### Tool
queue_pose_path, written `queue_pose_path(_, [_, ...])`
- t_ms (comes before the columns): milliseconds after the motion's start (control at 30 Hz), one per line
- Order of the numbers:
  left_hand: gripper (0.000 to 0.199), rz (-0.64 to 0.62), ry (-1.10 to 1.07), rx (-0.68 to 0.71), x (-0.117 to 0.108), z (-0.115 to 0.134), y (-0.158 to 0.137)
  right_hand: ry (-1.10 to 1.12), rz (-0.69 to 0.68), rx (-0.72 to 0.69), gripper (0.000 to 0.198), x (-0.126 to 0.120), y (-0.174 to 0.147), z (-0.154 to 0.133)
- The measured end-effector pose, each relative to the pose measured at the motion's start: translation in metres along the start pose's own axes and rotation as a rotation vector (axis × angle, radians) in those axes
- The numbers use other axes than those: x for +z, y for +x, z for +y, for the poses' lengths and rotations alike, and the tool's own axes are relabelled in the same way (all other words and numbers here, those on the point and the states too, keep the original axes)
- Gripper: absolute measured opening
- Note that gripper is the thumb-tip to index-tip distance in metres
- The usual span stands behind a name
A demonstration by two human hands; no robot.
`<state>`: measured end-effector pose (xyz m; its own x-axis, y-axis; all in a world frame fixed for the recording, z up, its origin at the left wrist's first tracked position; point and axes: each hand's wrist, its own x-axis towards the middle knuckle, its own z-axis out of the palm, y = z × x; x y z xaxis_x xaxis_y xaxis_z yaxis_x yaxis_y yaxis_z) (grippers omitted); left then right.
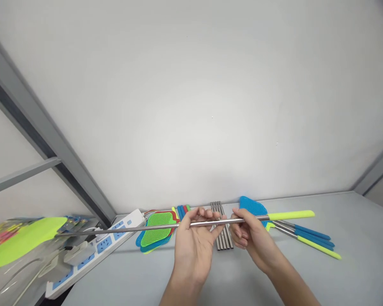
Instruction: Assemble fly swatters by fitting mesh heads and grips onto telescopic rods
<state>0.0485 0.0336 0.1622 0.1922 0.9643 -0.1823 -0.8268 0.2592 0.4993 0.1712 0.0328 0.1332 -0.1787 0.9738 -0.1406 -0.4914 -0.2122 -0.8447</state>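
Observation:
A long telescopic fly swatter (124, 230) stretches across the view, its metal rod drawn out. Its yellow-green head (25, 240) is at the far left and its yellow-green handle (292, 215) at the right. My left hand (196, 244), palm up, supports the rod across its palm with loosely curled fingers. With thumb and curled fingers, my right hand (250, 236) grips the thicker metal tube just left of the handle. Behind the hands, several bare metal tubes (223, 238) lie side by side on the grey table (140, 280).
Stacked swatter heads (158, 227) in green, blue and red lie left of the tubes. A blue swatter head (252, 206) and several blue or yellow-handled rods (314, 240) are at the right. A white power strip (95, 255) with plugs and cables runs along the left side.

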Motion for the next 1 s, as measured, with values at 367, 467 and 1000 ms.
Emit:
queue_pose_path(367, [0.029, 0.039, -0.304, 0.011, 0.004, 0.0, 0.019, 0.777, 0.157, -0.214, 0.009, 0.002, 0.009, -0.011])
queue_pose_path(467, [0.031, 0.03, -0.321, -0.009, 0.008, 0.0, 0.02, 0.808, 0.17, -0.329, 0.009, 0.0, 0.006, -0.017])
queue_pose_path(1000, [0.03, 0.012, -0.328, -0.002, 0.013, 0.01, 0.017, 0.766, 0.173, -0.401, 0.012, -0.004, 0.007, -0.031])
